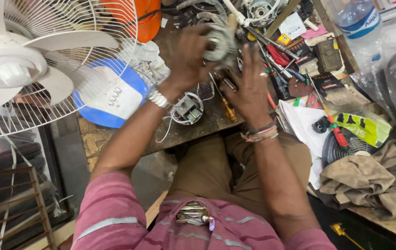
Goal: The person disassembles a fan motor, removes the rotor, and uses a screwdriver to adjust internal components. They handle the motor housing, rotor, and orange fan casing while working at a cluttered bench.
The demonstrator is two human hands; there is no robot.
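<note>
Pink striped shirt closest to the lens, folded stuff in the chest pocket, brown trousers below the bench edge. Left hand, metal watch on the wrist, is closed around the left side of a round grey metal motor housing, held up over the middle of the cluttered bench. Right hand, thread bands on the wrist, is spread open with fingers up, just right of and below the housing; can't tell if the fingertips touch it, motion blur. Under my left wrist on the bench: small round motor stator with white wires. Yellow-handled screwdriver lies between my hands. Red-handled screwdriver is off right on white paper. White table fan with wire guard sits at far left, blue-and-white round cover behind the guard.
</note>
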